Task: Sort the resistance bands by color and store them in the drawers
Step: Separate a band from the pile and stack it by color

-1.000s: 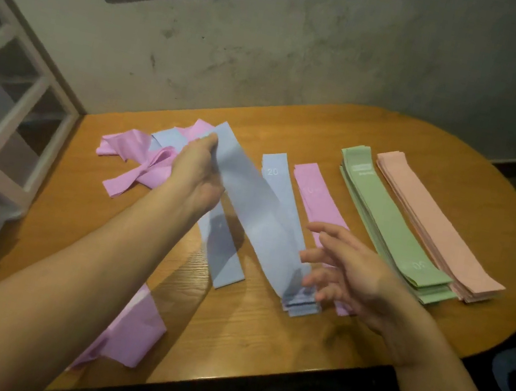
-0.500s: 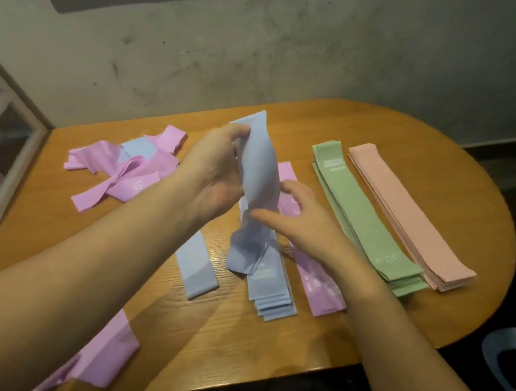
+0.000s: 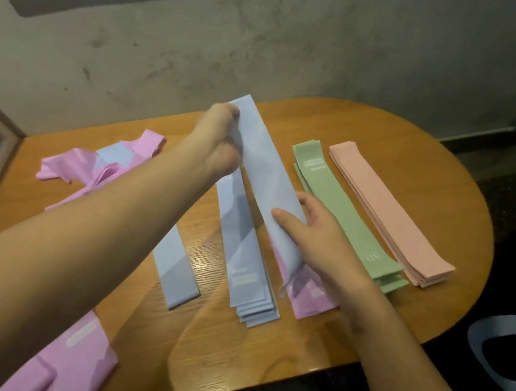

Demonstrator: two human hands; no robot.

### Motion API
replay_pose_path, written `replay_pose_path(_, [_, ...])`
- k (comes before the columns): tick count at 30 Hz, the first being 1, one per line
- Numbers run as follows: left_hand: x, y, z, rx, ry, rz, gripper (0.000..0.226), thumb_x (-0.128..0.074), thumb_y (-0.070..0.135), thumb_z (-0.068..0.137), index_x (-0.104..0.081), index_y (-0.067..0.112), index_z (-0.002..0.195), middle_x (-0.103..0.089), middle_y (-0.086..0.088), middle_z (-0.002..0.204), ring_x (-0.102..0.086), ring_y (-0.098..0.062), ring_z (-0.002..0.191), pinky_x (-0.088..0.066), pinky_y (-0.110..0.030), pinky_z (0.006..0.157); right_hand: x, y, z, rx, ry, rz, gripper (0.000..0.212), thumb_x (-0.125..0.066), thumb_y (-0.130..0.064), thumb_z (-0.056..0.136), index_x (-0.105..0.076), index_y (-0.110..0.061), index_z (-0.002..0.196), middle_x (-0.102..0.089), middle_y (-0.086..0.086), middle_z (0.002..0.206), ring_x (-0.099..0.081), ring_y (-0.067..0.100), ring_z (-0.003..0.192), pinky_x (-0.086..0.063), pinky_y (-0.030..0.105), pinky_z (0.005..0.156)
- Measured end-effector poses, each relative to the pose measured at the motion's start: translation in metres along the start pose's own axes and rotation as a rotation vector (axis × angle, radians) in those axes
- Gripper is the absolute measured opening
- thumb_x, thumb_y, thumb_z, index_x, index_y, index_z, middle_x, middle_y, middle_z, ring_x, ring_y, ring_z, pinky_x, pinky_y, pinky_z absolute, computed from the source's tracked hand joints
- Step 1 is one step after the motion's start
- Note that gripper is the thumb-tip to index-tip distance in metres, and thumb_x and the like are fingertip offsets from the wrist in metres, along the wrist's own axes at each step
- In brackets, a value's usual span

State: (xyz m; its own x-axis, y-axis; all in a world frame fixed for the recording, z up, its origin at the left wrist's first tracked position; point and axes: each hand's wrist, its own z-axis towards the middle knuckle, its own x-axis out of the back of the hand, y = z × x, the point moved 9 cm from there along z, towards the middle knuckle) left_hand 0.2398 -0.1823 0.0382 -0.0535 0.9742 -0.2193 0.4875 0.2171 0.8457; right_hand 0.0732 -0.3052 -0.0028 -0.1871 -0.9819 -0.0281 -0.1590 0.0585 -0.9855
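Left hand point(image 3: 221, 140) pinching blue band point(image 3: 267, 176) mid-frame, fingers curled on its top end; right hand point(image 3: 315, 236) gripping its lower end, above blue stack point(image 3: 248, 262) on table point(image 3: 430, 150)

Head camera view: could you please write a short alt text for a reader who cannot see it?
A person's left hand and right hand hold a blue band stretched above a wooden table. Under it lie a blue stack, a pink stack, a green stack and a peach stack.
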Motion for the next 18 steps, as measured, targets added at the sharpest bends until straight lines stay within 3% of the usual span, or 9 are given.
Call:
replay_pose_path(1, [0.000, -0.007, 0.010, -0.008, 0.011, 0.029, 0.035, -0.053, 0.014, 0.091, -0.057, 0.001, 0.123, -0.066, -0.014, 0.125, -0.066, -0.030, 0.111, -0.049, -0.045, 0.101, 0.006, 0.002, -0.002, 0.004, 0.041, -0.061, 0.022, -0.066, -0.027, 0.096, -0.060, -0.028, 0.117, -0.069, -0.005, 0.117, -0.069, 0.011, 0.102, -0.056, 0.035, 0.091])
replay_pose_path(3, [-0.001, -0.023, 0.021, -0.021, 0.014, 0.123, 0.019, -0.052, 0.011, 0.090, -0.057, 0.004, 0.107, -0.059, -0.009, 0.109, -0.056, -0.024, 0.098, -0.046, -0.036, 0.088, 0.016, 0.012, -0.005, -0.008, 0.080, -0.183, 0.028, -0.062, -0.028, 0.098, -0.052, -0.034, 0.123, -0.066, -0.006, 0.124, -0.066, 0.010, 0.106, -0.052, 0.026, 0.082])
replay_pose_path(5, [-0.003, -0.038, 0.026, -0.015, -0.013, 0.233, 0.008, -0.049, 0.007, 0.094, -0.054, 0.008, 0.100, -0.046, -0.011, 0.099, -0.042, -0.027, 0.088, -0.042, -0.039, 0.073, 0.020, 0.025, -0.009, -0.051, 0.058, -0.258, 0.038, -0.057, -0.022, 0.099, -0.045, -0.036, 0.133, -0.059, -0.005, 0.135, -0.063, 0.010, 0.106, -0.048, 0.018, 0.075])
replay_pose_path(6, [-0.004, -0.041, 0.028, -0.040, -0.025, 0.299, 0.011, -0.050, 0.005, 0.095, -0.055, 0.010, 0.103, -0.047, -0.012, 0.097, -0.043, -0.028, 0.085, -0.042, -0.039, 0.069, 0.020, 0.030, -0.012, -0.066, 0.042, -0.325, 0.045, -0.054, -0.021, 0.099, -0.042, -0.034, 0.140, -0.054, -0.009, 0.138, -0.060, 0.010, 0.110, -0.047, 0.017, 0.076])
replay_pose_path(10, [-0.012, -0.035, 0.035, -0.242, -0.074, 0.648, 0.029, -0.054, -0.001, 0.095, -0.059, 0.013, 0.120, -0.054, -0.007, 0.085, -0.052, -0.019, 0.065, -0.047, -0.030, 0.056, 0.020, 0.042, -0.018, -0.089, 0.018, -0.540, 0.058, -0.051, -0.023, 0.098, -0.033, -0.032, 0.153, -0.046, -0.008, 0.151, -0.049, 0.017, 0.132, -0.044, 0.029, 0.097])
replay_pose_path(13, [-0.011, -0.029, 0.043, -0.301, -0.084, 0.708, 0.027, -0.052, -0.002, 0.096, -0.063, 0.014, 0.116, -0.053, -0.004, 0.083, -0.050, -0.016, 0.064, -0.047, -0.030, 0.061, 0.018, 0.043, -0.016, -0.115, 0.018, -0.496, 0.057, -0.051, -0.025, 0.100, -0.033, -0.032, 0.154, -0.048, -0.003, 0.151, -0.051, 0.018, 0.132, -0.044, 0.034, 0.106])
replay_pose_path(18, [0.007, -0.006, 0.050, -0.416, -0.039, 0.710, 0.026, -0.051, 0.000, 0.098, -0.064, 0.012, 0.116, -0.054, 0.001, 0.084, -0.050, -0.010, 0.068, -0.046, -0.024, 0.062, 0.010, 0.031, -0.010, -0.084, 0.019, -0.434, 0.051, -0.051, -0.027, 0.102, -0.039, -0.031, 0.151, -0.058, -0.006, 0.136, -0.058, 0.015, 0.120, -0.048, 0.033, 0.101])
